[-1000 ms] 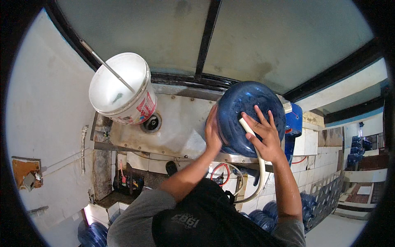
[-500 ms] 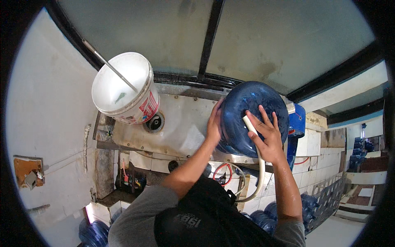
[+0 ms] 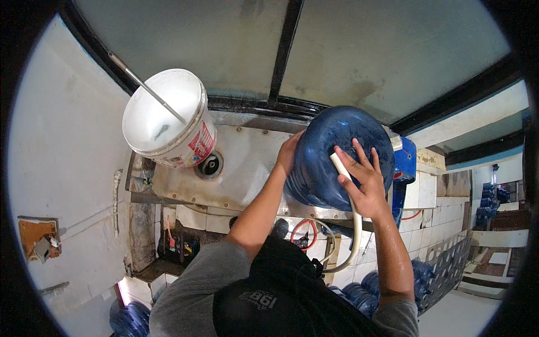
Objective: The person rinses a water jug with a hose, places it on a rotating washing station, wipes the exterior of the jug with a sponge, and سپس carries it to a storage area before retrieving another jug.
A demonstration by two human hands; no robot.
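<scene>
A large blue water jug (image 3: 320, 151) stands bottom up, tilted, on the metal counter (image 3: 247, 163). My left hand (image 3: 289, 153) grips its left side, the fingers partly hidden behind it. On the jug's wet base lies my right hand (image 3: 365, 182), with some fingers spread. A cream hose (image 3: 356, 230) runs up under this hand, held between thumb and forefinger, its end (image 3: 337, 159) resting over the base. Whether water flows from it I cannot tell.
A white bucket (image 3: 205, 121) with a metal rod (image 3: 146, 87) leaning in it stands at the left, beside a round drain fitting (image 3: 210, 166). Dark-framed glass panels (image 3: 337, 62) rise behind the counter. More blue jugs (image 3: 362, 292) lie below at the right.
The jug has tipped a little further, showing more of its ribbed side. My left hand has shifted slightly left along with it. My right hand and the hose stay nearly in place.
</scene>
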